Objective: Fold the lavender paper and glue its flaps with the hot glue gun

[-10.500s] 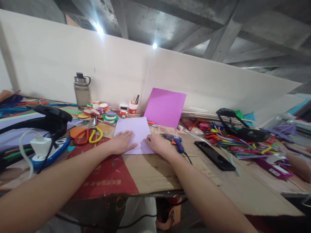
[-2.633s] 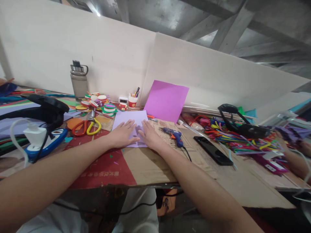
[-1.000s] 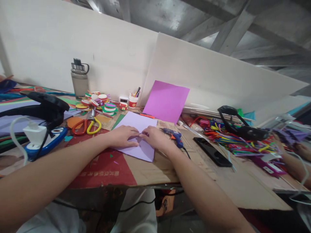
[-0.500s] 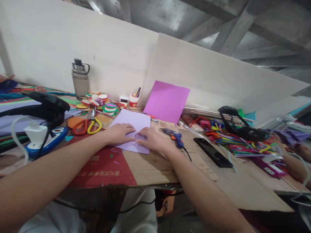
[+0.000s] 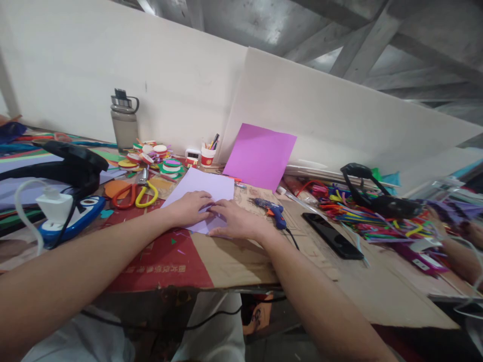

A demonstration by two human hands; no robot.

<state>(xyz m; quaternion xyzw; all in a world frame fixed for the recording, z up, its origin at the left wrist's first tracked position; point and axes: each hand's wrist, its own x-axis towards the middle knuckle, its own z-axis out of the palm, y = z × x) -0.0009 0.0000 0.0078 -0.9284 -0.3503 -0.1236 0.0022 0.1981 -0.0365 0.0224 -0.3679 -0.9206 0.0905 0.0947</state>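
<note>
A light purple sheet of paper [image 5: 210,182] lies on the cardboard-covered table in front of me. My left hand [image 5: 190,207] rests flat on its left part, with the fingers stretched toward the middle. My right hand [image 5: 238,221] lies on the lower right part of the sheet, fingers spread and nearly meeting those of the left. Neither hand grips anything. Both hands cover much of the paper's lower half. Left of the sheet are scissors [image 5: 145,195] with one red and one yellow handle. To the right lies a blue glue gun [image 5: 277,215].
A magenta sheet [image 5: 260,157] leans on the white wall behind. Paper discs [image 5: 171,168], a cup of pens [image 5: 208,157] and a bottle [image 5: 125,125] stand at the back. Right are a phone [image 5: 332,236] and colourful craft stems [image 5: 362,221]; another person's arm [image 5: 464,256] shows at the edge.
My right hand has slid slightly down toward the near edge of the light purple sheet. More of the sheet shows left of my left hand. The view has shifted a little.
</note>
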